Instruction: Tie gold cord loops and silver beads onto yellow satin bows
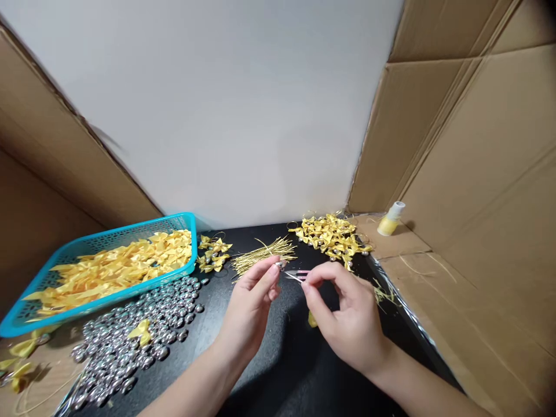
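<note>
My left hand is closed, pinching a small shiny silver bell between thumb and fingertips. From the bell a thin pale strand runs to my right hand, whose thumb and forefinger are pressed together on its end. Part of a yellow ribbon bow shows beneath the right hand; I cannot tell whether it hangs from the strand. Just behind the fingertips lie pink-handled snips, partly hidden. A bundle of gold cords is spread beyond the left hand.
At left, a blue basket holds yellow ribbon bows, with many silver bells heaped before it. Bows with bells and gold loops form a small pile and a larger pile. A thread spool stands right, near cardboard walls.
</note>
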Available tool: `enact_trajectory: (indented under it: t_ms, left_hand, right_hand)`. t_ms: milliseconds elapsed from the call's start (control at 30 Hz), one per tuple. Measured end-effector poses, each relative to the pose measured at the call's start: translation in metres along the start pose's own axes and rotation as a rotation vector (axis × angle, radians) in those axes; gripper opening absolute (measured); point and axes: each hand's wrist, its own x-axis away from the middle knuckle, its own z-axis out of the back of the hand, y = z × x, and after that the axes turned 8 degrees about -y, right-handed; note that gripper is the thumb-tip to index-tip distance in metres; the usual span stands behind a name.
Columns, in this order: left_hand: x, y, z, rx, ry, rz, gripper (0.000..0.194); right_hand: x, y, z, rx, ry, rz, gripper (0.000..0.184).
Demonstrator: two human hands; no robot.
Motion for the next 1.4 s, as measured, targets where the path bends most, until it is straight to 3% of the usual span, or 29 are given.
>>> enact_trajectory:
  t_ms: [533, 1100, 1300, 1400]
  left_hand:
    - [0.003, -0.002, -0.003, -0.048, 0.063, -0.09, 0.035]
    - [0.002, -0.007, -0.002, -0.063, 0.045, -0.067, 0.033]
    - [0.013, -0.012, -0.005, 0.005, 0.003, -0.163, 0.018]
    - [0.018, -0.012, -0.009, 0.043, 0.01, -0.167, 0.023]
  right_hand:
    - [0.001, -0.002, -0.003, 0.052, 0.06, 0.082, 0.018]
    - [0.0, -0.002, -0.004, 0.095, 0.096, 0.127, 0.019]
    - [0.002, 0.005, -0.008, 0.081, 0.135, 0.222, 0.024]
    - [0.005, 0.011, -0.012, 0.02, 0.165, 0.201, 0.025]
